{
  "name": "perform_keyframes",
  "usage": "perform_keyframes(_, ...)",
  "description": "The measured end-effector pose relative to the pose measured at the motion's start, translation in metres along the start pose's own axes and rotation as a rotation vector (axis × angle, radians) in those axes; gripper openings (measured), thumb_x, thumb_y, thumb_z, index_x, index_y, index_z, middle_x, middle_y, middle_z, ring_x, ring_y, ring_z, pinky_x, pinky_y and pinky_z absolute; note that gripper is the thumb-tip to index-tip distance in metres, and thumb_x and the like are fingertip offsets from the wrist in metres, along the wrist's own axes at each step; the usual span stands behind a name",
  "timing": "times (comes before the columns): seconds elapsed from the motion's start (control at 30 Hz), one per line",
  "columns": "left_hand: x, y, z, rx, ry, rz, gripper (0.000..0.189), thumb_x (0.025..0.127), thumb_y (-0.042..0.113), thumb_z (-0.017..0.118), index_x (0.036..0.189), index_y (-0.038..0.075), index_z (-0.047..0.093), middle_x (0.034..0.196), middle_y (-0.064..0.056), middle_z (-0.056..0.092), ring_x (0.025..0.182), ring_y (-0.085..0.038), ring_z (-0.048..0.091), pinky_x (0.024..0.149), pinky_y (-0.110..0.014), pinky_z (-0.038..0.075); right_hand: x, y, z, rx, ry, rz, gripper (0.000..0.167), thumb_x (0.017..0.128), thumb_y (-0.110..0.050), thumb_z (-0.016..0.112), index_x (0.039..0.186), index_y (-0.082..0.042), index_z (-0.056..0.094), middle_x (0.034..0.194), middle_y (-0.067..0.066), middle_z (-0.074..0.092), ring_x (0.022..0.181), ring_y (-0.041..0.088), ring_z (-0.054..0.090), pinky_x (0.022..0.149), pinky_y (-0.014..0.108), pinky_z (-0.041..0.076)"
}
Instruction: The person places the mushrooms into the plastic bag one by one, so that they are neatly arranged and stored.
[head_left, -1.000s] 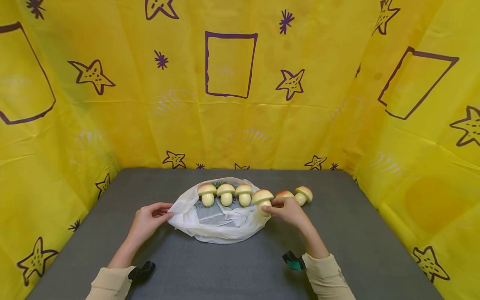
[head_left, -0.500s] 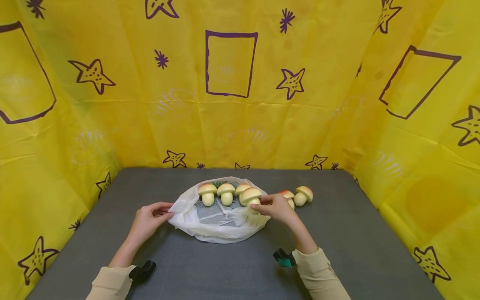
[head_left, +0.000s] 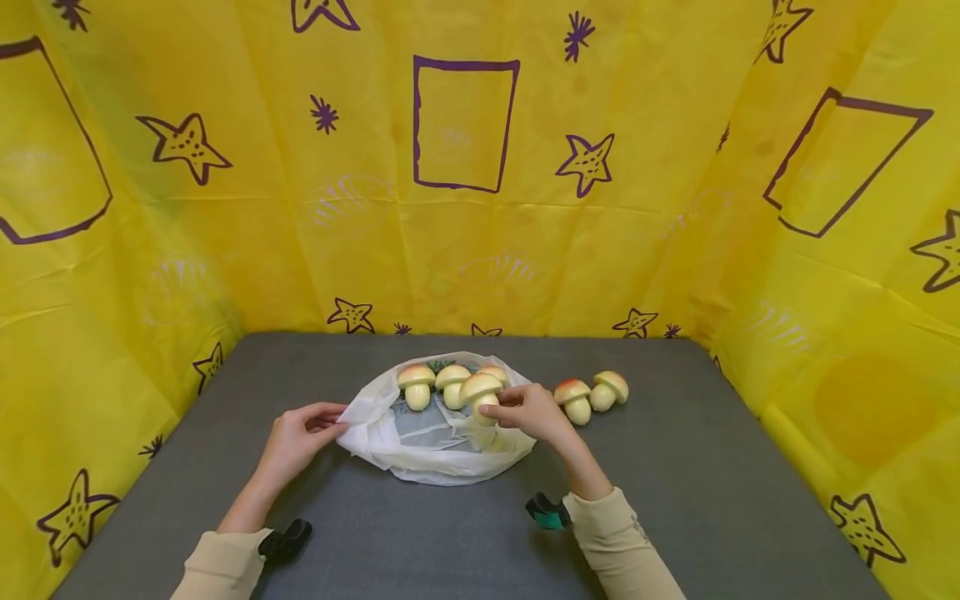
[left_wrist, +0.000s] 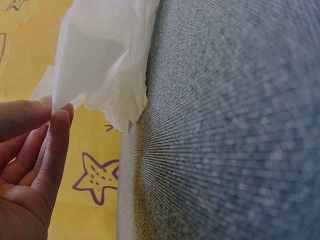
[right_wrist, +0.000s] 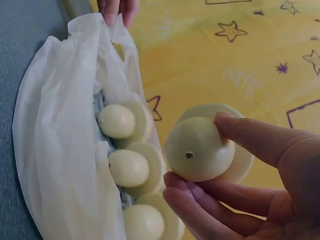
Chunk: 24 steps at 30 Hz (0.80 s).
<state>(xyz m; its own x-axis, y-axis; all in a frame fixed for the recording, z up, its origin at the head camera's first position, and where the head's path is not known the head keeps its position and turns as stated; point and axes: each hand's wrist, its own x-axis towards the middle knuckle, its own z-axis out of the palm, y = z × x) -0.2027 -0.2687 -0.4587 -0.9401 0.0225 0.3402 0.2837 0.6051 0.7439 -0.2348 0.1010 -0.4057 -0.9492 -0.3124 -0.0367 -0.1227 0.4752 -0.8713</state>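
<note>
My left hand (head_left: 302, 435) pinches the left edge of a white plastic bag (head_left: 442, 467), whose mouth is spread wide; the left wrist view shows thumb and fingertip on the film of the bag (left_wrist: 95, 65). My right hand (head_left: 531, 412) grips a mushroom (head_left: 480, 392) by its stem, over the bag's opening. In the right wrist view the stem end of this mushroom (right_wrist: 195, 150) faces the camera. Three more mushrooms stand in a row in the bag, the leftmost mushroom (head_left: 416, 383) fully visible and the right one partly hidden behind the held one.
Two mushrooms lie on the grey table (head_left: 420, 542) right of the bag: a red-topped mushroom (head_left: 573, 402) and a paler mushroom (head_left: 609, 390). Some green sprigs (head_left: 441, 365) show at the bag's back. A yellow patterned cloth (head_left: 480, 250) encloses the table's back and sides.
My right hand has carried the held mushroom leftward, from the bag's right edge to over its opening, uncovering the red-topped mushroom on the table. The left hand keeps its place at the bag.
</note>
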Motion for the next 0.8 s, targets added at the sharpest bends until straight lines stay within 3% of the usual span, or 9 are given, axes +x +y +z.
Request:
perform_keyframes(0.3, 0.001, 0.000, 0.000, 0.001, 0.001, -0.006, 0.025, 0.078, 0.016, 0.078, 0.101, 0.008, 0.073, 0.085, -0.007, 0.070, 0.068, -0.003, 0.060, 0.062, -0.015, 0.051, 0.011, -0.007, 0.016, 0.005, -0.008, -0.034, 0.043, 0.081, -0.034, 0.074, 0.106, 0.000, 0.069, 0.104, 0.016, 0.070, 0.073, 0.019, 0.070, 0.070, 0.030, 0.057)
perform_keyframes(0.63, 0.001, 0.000, 0.000, 0.003, 0.012, -0.001, 0.026, 0.078, 0.017, 0.078, 0.102, 0.007, 0.072, 0.085, -0.007, 0.070, 0.069, -0.002, 0.060, 0.062, -0.014, 0.051, 0.021, -0.015, 0.037, 0.078, -0.036, -0.046, 0.033, 0.081, -0.033, 0.074, 0.094, -0.003, 0.073, 0.094, 0.010, 0.072, 0.077, 0.025, 0.070, 0.069, 0.030, 0.057)
perform_keyframes(0.8, 0.000, 0.000, 0.000, -0.011, 0.012, 0.013, 0.026, 0.078, 0.016, 0.078, 0.101, 0.007, 0.073, 0.085, -0.008, 0.070, 0.068, -0.002, 0.061, 0.062, -0.014, 0.051, 0.025, -0.016, 0.048, 0.113, -0.048, -0.046, 0.033, 0.082, -0.031, 0.074, 0.093, 0.000, 0.072, 0.093, 0.013, 0.072, 0.079, 0.029, 0.070, 0.073, 0.037, 0.057)
